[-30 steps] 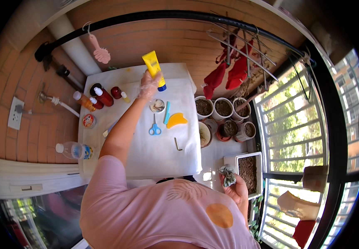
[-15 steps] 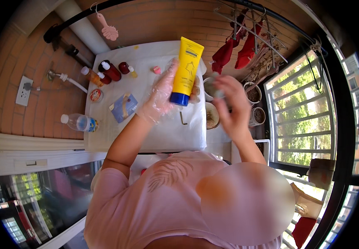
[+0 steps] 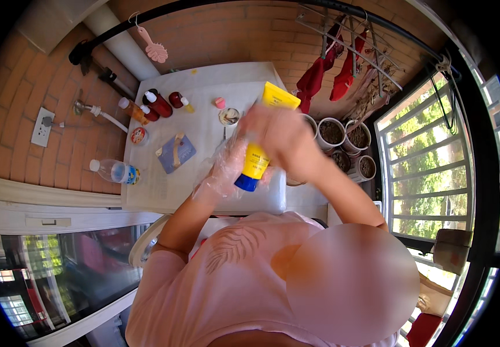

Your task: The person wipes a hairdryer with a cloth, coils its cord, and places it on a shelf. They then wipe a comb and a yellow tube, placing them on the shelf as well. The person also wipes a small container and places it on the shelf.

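A yellow tube (image 3: 260,153) with a blue cap (image 3: 246,183) is held cap-down in front of me, above the near edge of the white table (image 3: 204,130). My left hand (image 3: 224,170), in a clear plastic glove, grips the tube's lower part beside the cap. My right hand (image 3: 279,136) is bare and wraps around the tube's middle from the right. The tube's flat end sticks up past my right hand.
At the table's back left stand red bottles (image 3: 158,104) and an orange bottle (image 3: 131,110). A blue card (image 3: 175,152), a small round dish (image 3: 228,116) and a lying water bottle (image 3: 114,171) are also there. Soil pots (image 3: 332,132) and hanging red clothes (image 3: 319,75) are on the right.
The tube has come from the far side of the table toward me. My right hand rose from low on the right and now closes around the tube's middle.
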`<action>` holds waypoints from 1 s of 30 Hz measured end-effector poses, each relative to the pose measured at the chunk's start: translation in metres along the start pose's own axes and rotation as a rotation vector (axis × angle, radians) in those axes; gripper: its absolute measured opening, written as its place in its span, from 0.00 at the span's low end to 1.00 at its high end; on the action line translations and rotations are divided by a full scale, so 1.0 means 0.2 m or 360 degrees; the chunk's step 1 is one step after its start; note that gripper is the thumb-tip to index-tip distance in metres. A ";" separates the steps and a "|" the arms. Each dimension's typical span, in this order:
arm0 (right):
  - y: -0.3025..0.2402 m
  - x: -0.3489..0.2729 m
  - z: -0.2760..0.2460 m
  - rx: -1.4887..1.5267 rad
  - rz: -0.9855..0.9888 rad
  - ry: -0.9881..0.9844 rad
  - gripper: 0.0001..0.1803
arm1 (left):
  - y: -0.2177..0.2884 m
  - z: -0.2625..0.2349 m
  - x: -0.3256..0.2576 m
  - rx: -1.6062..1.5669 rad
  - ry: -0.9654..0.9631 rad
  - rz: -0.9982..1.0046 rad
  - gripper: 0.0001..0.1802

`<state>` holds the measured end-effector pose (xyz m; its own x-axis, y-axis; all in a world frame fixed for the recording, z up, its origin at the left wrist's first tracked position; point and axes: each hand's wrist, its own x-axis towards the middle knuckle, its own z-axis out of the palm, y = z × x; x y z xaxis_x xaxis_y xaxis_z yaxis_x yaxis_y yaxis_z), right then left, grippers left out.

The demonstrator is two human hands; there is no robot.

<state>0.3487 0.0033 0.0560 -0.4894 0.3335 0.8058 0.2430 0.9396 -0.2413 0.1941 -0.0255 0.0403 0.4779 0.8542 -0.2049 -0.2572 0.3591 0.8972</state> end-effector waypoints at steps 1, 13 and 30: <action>0.04 0.04 -0.09 -0.0053 0.0211 -0.0021 0.09 | 0.01 0.02 -0.01 -0.0218 -0.0262 -0.0073 0.34; 0.12 -0.14 -0.23 -0.0149 0.0861 0.0055 0.10 | -0.01 0.08 -0.04 -0.0382 -0.0063 0.0046 0.25; -0.08 0.03 -0.34 0.0075 0.0987 0.0255 0.08 | 0.02 0.07 -0.12 -0.0177 -0.0134 0.0242 0.20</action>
<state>0.3995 -0.0152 0.1014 -0.1378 0.8038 0.5787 0.4018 0.5794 -0.7091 0.1943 -0.0501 0.0540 0.4939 0.8689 -0.0328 -0.4209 0.2719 0.8654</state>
